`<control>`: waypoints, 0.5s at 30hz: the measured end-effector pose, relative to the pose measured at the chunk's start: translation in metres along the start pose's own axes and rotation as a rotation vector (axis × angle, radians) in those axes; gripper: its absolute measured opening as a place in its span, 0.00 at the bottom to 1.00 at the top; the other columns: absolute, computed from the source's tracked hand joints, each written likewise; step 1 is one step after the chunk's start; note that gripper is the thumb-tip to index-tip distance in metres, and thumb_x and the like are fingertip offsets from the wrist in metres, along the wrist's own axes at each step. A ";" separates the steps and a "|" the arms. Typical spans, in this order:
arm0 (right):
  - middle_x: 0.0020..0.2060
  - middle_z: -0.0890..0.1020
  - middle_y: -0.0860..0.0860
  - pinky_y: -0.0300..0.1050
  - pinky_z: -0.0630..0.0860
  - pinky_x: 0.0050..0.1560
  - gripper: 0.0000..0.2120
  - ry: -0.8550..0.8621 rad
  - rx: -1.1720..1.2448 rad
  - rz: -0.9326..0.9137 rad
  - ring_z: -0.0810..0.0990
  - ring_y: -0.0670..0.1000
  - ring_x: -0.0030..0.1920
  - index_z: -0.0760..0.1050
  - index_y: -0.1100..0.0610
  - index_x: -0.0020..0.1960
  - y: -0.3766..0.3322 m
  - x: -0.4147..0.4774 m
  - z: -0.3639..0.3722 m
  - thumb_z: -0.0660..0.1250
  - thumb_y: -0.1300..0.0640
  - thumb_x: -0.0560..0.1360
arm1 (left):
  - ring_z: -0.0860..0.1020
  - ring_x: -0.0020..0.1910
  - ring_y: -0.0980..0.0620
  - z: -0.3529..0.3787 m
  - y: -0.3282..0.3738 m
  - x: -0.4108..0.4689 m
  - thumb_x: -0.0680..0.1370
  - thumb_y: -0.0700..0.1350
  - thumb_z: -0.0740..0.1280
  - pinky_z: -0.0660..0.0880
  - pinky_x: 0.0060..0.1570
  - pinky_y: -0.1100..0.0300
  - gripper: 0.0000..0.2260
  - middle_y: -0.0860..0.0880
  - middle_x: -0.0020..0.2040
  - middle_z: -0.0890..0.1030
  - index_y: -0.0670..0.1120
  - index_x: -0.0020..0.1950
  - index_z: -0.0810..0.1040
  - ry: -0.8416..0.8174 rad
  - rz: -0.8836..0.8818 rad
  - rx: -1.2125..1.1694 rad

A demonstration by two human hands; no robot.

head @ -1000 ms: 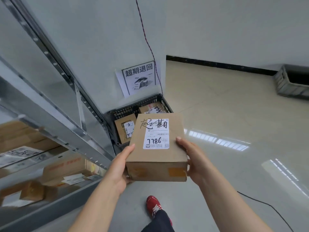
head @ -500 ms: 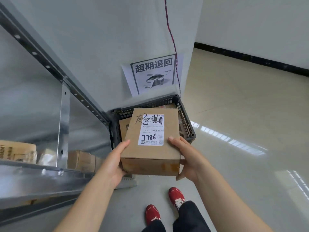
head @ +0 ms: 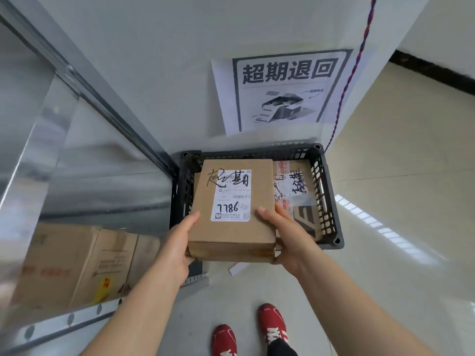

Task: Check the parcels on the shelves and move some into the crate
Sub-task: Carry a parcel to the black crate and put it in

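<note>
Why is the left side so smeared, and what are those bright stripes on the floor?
Head view: the boxes at lower left are blurred, probably by camera motion, while the parcel is sharp; the stripes are glare on the glossy floor; the wide-angle lens makes the shelf rail slant.

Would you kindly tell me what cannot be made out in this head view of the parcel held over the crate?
Head view:
1. Crate contents: largely hidden by the held parcel; count unclear.
2. Label fine print: too small.
3. Fingers of left hand and right hand: hidden beneath the parcel.
4. Shelf cartons: blurred, print unreadable.
5. Red shoes: cut off by bottom edge.
</note>
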State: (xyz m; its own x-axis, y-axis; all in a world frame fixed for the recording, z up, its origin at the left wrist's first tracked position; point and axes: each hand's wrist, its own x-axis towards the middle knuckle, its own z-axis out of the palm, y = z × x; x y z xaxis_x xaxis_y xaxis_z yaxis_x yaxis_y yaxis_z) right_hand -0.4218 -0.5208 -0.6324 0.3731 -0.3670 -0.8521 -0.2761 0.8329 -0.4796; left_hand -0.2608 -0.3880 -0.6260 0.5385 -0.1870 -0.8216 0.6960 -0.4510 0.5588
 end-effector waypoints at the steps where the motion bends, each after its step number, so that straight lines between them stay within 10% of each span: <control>1: 0.57 0.83 0.45 0.53 0.80 0.45 0.26 -0.017 -0.009 -0.001 0.80 0.51 0.56 0.72 0.35 0.70 -0.001 0.011 0.003 0.74 0.49 0.75 | 0.81 0.53 0.47 0.002 0.000 0.009 0.77 0.55 0.72 0.76 0.57 0.49 0.13 0.47 0.53 0.85 0.51 0.58 0.80 0.024 0.004 0.006; 4: 0.58 0.82 0.45 0.48 0.81 0.37 0.32 -0.054 -0.030 -0.008 0.81 0.50 0.55 0.67 0.39 0.76 -0.002 0.038 0.012 0.73 0.50 0.76 | 0.77 0.51 0.49 0.007 0.002 0.029 0.79 0.56 0.70 0.71 0.61 0.51 0.08 0.51 0.50 0.81 0.53 0.48 0.77 0.094 0.031 0.034; 7: 0.57 0.81 0.46 0.56 0.81 0.49 0.31 -0.049 -0.016 0.018 0.79 0.50 0.55 0.67 0.39 0.75 0.001 0.062 0.019 0.74 0.52 0.76 | 0.75 0.59 0.47 0.006 0.002 0.052 0.79 0.57 0.69 0.68 0.69 0.49 0.09 0.50 0.54 0.80 0.53 0.48 0.77 0.125 0.031 0.058; 15: 0.64 0.81 0.48 0.60 0.75 0.66 0.27 -0.040 -0.051 0.033 0.78 0.53 0.62 0.69 0.42 0.76 0.013 0.114 0.028 0.69 0.56 0.80 | 0.70 0.73 0.45 0.005 -0.012 0.093 0.84 0.55 0.63 0.62 0.73 0.50 0.22 0.48 0.74 0.74 0.50 0.76 0.71 0.156 0.055 0.080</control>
State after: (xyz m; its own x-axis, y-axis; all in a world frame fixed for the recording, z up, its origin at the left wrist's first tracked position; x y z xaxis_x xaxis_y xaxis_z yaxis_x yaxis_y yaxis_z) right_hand -0.3584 -0.5403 -0.7304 0.3980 -0.3218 -0.8591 -0.3336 0.8216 -0.4623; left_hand -0.2217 -0.4048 -0.7097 0.6462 -0.0788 -0.7591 0.6265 -0.5132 0.5866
